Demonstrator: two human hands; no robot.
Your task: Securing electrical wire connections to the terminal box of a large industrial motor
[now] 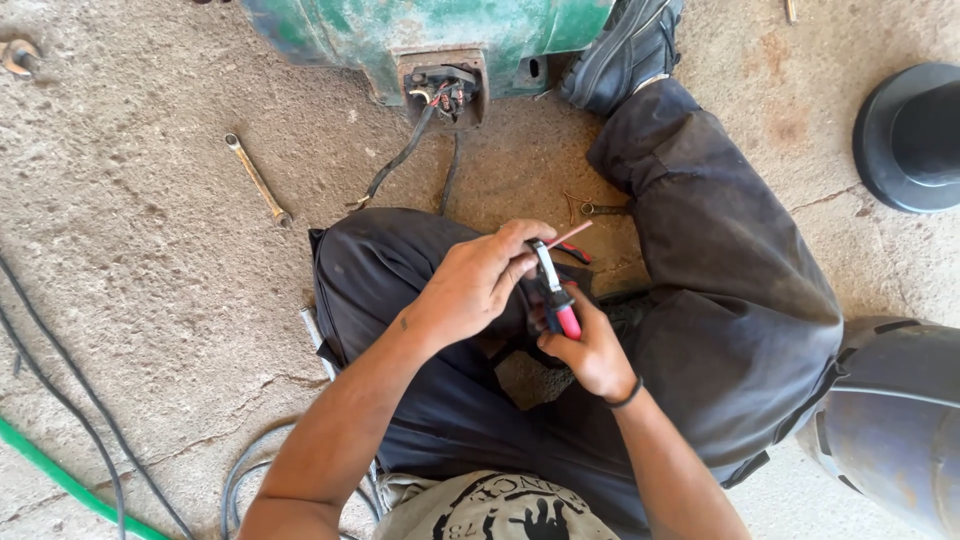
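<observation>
Pliers (556, 295) | R hand (592, 350) fingers clenched on handles | L hand (478, 280) fingers pinch wire (572, 234)

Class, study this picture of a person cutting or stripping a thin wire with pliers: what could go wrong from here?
1. The left hand pinches the thin wire right beside the pliers held in the right hand, so a slip might nick bare fingers.
2. The work sits over the lap; a slip could jab the leg.
3. A spanner on the floor could trip someone.
</observation>
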